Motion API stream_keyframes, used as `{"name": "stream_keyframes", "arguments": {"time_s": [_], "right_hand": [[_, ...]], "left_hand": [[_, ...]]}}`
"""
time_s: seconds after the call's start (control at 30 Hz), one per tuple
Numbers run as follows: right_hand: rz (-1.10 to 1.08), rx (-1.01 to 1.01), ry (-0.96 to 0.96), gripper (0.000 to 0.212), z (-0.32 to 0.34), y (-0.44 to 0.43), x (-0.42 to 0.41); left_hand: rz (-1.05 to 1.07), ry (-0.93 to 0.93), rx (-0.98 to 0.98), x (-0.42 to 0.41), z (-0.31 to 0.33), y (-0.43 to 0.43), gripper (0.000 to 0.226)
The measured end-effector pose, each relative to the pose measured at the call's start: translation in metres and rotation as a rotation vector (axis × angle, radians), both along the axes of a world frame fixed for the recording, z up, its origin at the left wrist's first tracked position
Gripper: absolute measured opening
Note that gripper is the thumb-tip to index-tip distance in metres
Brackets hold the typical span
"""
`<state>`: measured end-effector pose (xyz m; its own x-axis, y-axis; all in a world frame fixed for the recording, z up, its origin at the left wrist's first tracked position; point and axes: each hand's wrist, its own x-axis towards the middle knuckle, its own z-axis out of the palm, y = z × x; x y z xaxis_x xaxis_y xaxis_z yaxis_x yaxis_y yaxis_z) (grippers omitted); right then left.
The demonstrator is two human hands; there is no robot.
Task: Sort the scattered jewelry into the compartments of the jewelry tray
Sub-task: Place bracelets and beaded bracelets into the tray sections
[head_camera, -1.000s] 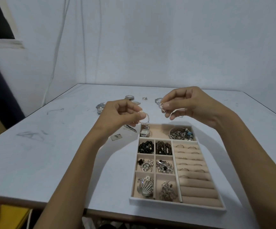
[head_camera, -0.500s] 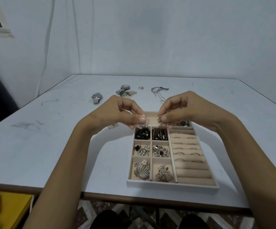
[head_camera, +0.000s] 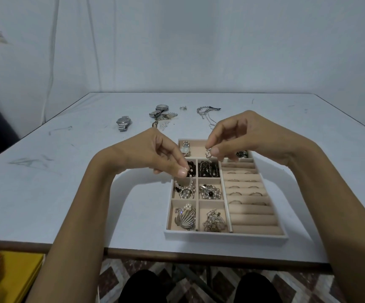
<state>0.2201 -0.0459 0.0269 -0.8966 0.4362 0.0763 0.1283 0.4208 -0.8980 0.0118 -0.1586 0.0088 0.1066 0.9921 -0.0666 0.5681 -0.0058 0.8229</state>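
Observation:
The beige jewelry tray (head_camera: 225,235) lies near the table's front edge, its square compartments filled with beads, brooches and earrings, its right side holding rings in padded rolls (head_camera: 246,188). My left hand (head_camera: 155,154) pinches a pearl hoop earring (head_camera: 185,183) that hangs over the tray's middle-left compartment. My right hand (head_camera: 235,134) pinches a small silver earring (head_camera: 208,153) above the tray's back compartment. A watch (head_camera: 185,147) lies in that back compartment.
Scattered pieces remain at the back of the table: a silver watch (head_camera: 123,123), a pile of watches and brooches (head_camera: 160,112), a small ring (head_camera: 183,108) and a silver chain bracelet (head_camera: 205,110). A yellow box (head_camera: 22,274) sits below the table's left front edge.
Both hands have come apart and lowered towards the tray; the left one now dangles the pearl hoop over the middle-left compartment, while the right one holds its piece above the back compartment.

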Motion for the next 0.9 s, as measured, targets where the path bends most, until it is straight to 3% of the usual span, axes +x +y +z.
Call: {"name": "stream_keyframes", "arguments": {"time_s": [0.23,0.9], "right_hand": [[0.046,0.014,-0.008,0.009,0.0,-0.001,-0.001],[0.083,0.081,-0.137,0.011,0.001,-0.005,-0.001]], "left_hand": [[-0.061,0.107,-0.02,0.001,-0.006,0.004,0.022],[-0.179,0.159,0.042,0.001,-0.012,0.009,0.032]]}}
